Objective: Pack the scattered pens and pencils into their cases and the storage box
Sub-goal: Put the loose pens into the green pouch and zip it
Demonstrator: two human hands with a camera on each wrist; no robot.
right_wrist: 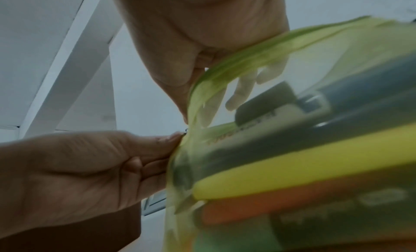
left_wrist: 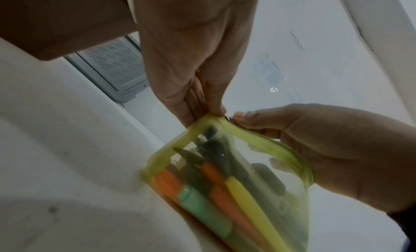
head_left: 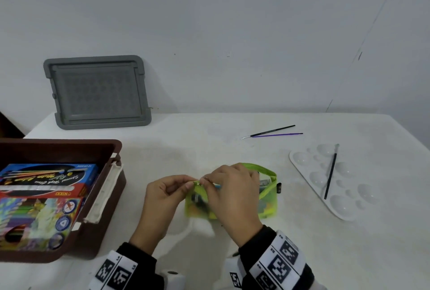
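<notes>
From the head view, a see-through green pencil case [head_left: 267, 196] stands on the white table [head_left: 209, 145] beside a brown storage box [head_left: 102, 208]. The left hand [head_left: 162, 193] pinches its top corner; the right hand [head_left: 232, 187] pinches its zip edge.

The left wrist view reveals orange, yellow and green markers [left_wrist: 225, 193] inside.

The right wrist view shows them blurred.

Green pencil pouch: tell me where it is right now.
In the head view the green pencil pouch sits at the table's front centre, pinched by the left hand and right hand, between the brown storage box and the white paint palette.
</notes>
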